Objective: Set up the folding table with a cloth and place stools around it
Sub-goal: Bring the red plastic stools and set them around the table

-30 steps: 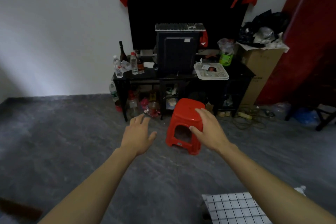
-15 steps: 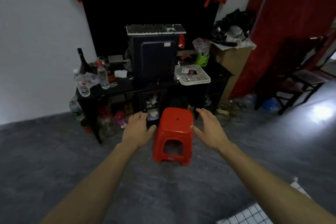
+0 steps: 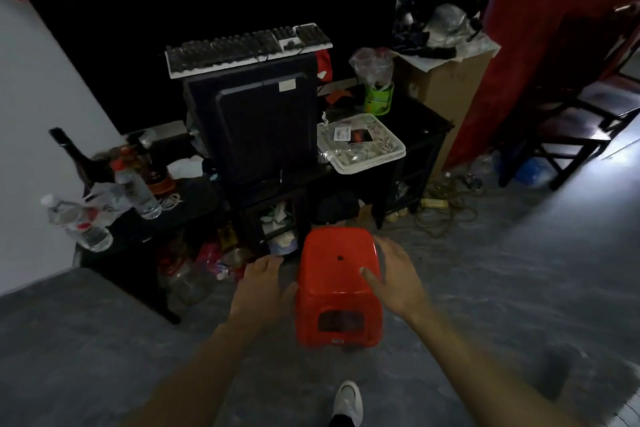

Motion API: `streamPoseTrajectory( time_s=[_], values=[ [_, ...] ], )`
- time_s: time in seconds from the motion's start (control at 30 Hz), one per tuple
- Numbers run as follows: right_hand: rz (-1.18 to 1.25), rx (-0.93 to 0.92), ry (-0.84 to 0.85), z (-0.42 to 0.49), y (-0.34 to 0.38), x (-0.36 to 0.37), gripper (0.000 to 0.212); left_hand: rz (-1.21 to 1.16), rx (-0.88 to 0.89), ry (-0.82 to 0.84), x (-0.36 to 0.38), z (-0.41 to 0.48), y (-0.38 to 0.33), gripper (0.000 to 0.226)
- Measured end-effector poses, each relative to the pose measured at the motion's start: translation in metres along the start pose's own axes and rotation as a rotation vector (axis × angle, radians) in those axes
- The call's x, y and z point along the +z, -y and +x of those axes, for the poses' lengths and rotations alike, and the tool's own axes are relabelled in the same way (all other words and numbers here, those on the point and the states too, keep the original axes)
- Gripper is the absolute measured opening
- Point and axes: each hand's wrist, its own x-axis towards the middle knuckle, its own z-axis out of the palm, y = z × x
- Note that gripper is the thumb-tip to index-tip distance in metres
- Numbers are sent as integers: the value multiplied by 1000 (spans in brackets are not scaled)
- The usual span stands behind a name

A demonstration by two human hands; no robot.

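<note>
On the floor (image 3: 519,288) before the cluttered cabinet (image 3: 420,121) stands the red stool (image 3: 337,288), upright, between my left hand (image 3: 265,288) and right hand (image 3: 394,282), both spread wide at its sides, nothing gripped. I judge stool placing just starting; table and cloth aren't visible.

The red plastic stool (image 3: 337,274) stands just in front of the black media stand (image 3: 426,125), leaving only a narrow gap behind its far edge. At its left, the left hand (image 3: 265,288) meets bottles and bags (image 3: 204,260) heaped under the stand. Beyond the right hand (image 3: 394,279), bare grey floor (image 3: 485,288) runs open to a cable tangle (image 3: 446,210) and a dark wooden chair (image 3: 568,128). Nearer, only a white shoe (image 3: 348,400) and a dark patch (image 3: 554,374), possibly a shadow, interrupt it.
</note>
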Motion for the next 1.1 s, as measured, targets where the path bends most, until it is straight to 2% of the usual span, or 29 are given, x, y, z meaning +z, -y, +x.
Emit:
streamPoseTrajectory(
  time_s=[0.13, 0.37, 0.5, 0.67, 0.73, 0.87, 1.1],
  values=[
    [22, 108, 72, 67, -25, 13, 68, -11, -45, 78, 14, 76, 5, 66],
    [-3, 205, 65, 163, -82, 58, 62, -16, -22, 209, 83, 204, 11, 63],
    [-92, 257, 88, 202, -127, 114, 74, -32, -4, 239, 147, 263, 25, 65],
    [-205, 359, 119, 238, -182, 201, 89, -49, -93, 263, 234, 319, 50, 69],
    [-236, 422, 166, 248, -201, 234, 99, -71, -163, 311, 266, 331, 58, 78],
    [-180, 629, 226, 265, -232, 284, 119, -213, -287, 353, 316, 350, 65, 113],
    [-108, 723, 146, 286, -256, 303, 128, -303, -320, 250, 339, 371, 72, 129]
  ],
)
